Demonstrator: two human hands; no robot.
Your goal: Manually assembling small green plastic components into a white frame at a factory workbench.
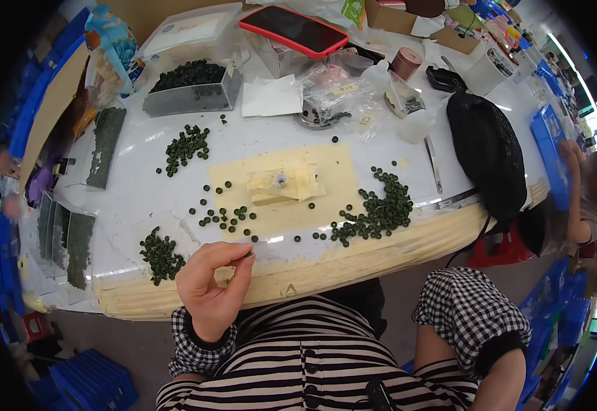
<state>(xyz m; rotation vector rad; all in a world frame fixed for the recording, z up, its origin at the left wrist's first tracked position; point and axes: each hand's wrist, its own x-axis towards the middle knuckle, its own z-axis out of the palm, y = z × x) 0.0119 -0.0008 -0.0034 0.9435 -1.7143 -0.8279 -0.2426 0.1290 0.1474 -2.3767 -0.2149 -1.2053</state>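
My left hand (213,286) is over the near table edge, thumb and forefinger pinched together. A dark speck shows at the fingertips, too small to name. Beside the hand lies a heap of small dark green ring-shaped pieces (160,257). More loose rings (226,219) are scattered beyond the fingers, and a larger heap of them (381,205) spreads to the right. Centrally, a tape-covered block (285,183) with a small metallic round in its top sits on a cream sheet (233,171). Of my right arm only the checked sleeve (473,312) and bare skin show; the hand is out of view.
Toward the back stand a clear box of dark pieces (199,85) and a red-cased phone (295,31). Clear trays (103,147) line the left side. Tweezers (433,164) and a black mesh bag (489,154) lie right. Another person (586,198) sits at far right.
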